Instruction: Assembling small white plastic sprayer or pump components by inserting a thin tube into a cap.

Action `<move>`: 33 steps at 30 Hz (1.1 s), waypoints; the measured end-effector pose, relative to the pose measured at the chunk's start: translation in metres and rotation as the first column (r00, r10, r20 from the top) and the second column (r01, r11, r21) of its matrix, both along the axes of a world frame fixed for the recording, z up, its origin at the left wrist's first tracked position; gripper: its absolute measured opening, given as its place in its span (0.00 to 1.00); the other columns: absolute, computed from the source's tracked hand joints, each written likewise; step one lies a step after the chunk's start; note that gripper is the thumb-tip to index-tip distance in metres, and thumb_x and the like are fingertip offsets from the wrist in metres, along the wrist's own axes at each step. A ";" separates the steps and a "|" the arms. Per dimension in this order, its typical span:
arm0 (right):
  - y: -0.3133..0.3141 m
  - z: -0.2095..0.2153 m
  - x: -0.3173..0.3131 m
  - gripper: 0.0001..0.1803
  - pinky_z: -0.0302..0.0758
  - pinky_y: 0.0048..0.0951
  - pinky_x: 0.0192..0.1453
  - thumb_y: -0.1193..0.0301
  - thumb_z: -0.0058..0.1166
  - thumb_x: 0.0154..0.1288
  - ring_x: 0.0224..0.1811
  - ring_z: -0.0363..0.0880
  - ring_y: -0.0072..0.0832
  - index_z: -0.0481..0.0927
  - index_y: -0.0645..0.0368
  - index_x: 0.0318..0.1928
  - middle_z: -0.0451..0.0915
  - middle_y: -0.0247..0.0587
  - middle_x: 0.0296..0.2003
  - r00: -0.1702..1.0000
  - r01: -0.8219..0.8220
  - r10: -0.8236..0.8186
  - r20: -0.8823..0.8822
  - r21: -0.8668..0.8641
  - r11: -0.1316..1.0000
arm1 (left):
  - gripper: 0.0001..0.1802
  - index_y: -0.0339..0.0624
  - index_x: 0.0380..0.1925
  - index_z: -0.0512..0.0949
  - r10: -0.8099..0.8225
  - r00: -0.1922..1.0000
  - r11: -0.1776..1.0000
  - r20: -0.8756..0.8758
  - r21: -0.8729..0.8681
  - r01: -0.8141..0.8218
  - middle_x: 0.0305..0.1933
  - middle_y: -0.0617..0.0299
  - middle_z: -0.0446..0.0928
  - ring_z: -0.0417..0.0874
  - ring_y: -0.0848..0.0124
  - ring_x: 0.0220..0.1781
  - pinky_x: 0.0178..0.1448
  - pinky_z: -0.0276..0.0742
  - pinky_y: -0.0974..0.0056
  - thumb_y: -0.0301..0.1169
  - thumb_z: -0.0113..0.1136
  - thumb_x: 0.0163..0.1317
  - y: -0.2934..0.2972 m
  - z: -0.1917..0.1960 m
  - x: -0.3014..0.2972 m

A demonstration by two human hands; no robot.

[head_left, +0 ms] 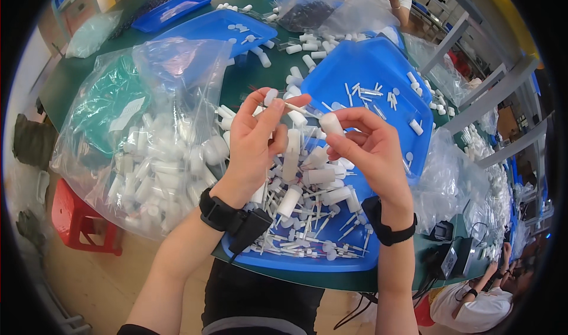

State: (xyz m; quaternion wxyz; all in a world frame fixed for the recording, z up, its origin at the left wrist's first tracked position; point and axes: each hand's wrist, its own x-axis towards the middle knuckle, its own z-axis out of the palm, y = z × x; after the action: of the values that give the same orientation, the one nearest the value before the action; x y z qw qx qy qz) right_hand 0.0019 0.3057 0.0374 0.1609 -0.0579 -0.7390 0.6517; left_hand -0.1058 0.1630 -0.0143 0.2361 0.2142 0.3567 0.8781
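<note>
My left hand [254,135] is closed in a pinch on a small stick-like part with a white disc head [270,96]. Its thin pale shaft points right, toward the other hand. Between thumb and fingers of my right hand [373,148] is a white plastic cylinder [330,123], held close to the shaft's end. Whether the two parts touch, I cannot tell. Below both hands, a blue tray [331,265] bears many similar disc-headed sticks and several white cylinders [289,201].
At the left, a clear plastic bag [177,77] holds white cylinders. Beyond my right hand lies another blue tray [349,63] with loose parts; a third tray [219,24] stands farther back. A red stool [80,216] is at lower left. Co-workers [473,302] sit nearby.
</note>
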 end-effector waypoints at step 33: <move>0.018 0.001 0.014 0.10 0.70 0.18 0.29 0.68 0.50 0.65 0.26 0.74 0.17 0.74 0.62 0.41 0.77 0.34 0.27 0.997 -0.035 0.027 0.071 0.116 0.993 | 0.12 0.40 0.33 0.76 -0.124 0.926 0.891 -0.357 -0.451 -0.055 0.30 0.65 0.78 0.76 0.83 0.32 0.32 0.69 0.77 0.30 0.67 0.51 0.000 0.005 0.004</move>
State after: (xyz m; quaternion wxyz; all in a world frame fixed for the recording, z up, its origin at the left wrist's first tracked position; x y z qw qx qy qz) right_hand 0.0162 0.3241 0.0389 0.1281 -0.0596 -0.7820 0.6070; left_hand -0.1016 0.1632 -0.0097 0.2226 0.3238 0.5860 0.7086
